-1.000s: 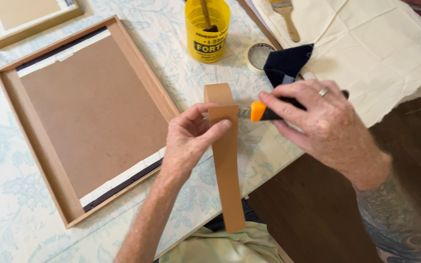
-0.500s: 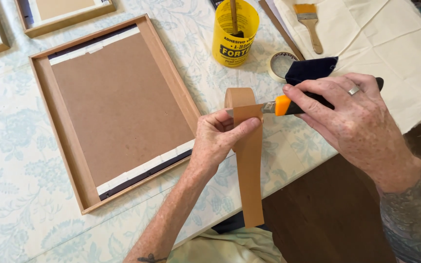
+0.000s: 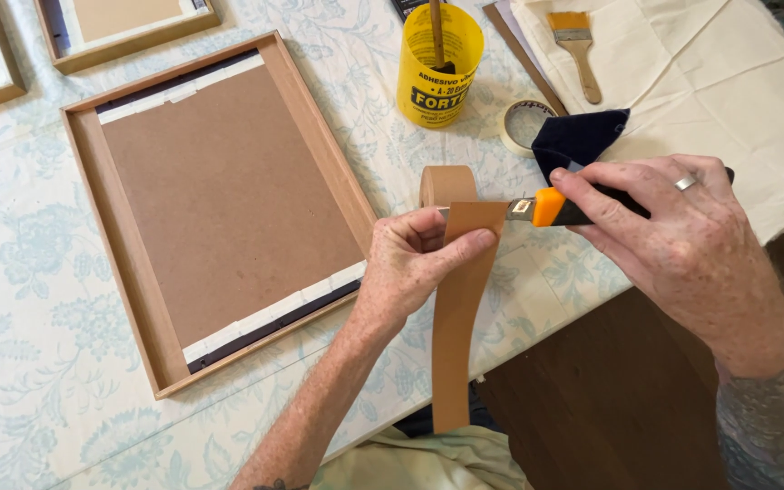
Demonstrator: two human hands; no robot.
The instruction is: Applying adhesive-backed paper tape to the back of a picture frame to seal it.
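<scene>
Floral-patterned cloth covers the counter (image 3: pixel 38 272) where you work beside a wooden frame (image 3: pixel 220 209) lying face down. Your left hand (image 3: pixel 415 268) pinches a strip of brown paper tape (image 3: pixel 455 327), its long axis running from the roll down over the counter's edge toward you. Your right hand (image 3: pixel 682 245) is clenched on an orange utility knife (image 3: pixel 551 207), blade pointing left, crosswise to the strip and touching its right edge just above your thumb. A yellow glue pot (image 3: pixel 437 68) stands behind.

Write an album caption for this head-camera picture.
Left hand pinches a brown tape strip while the right hand cuts it with an orange utility knife.
</scene>
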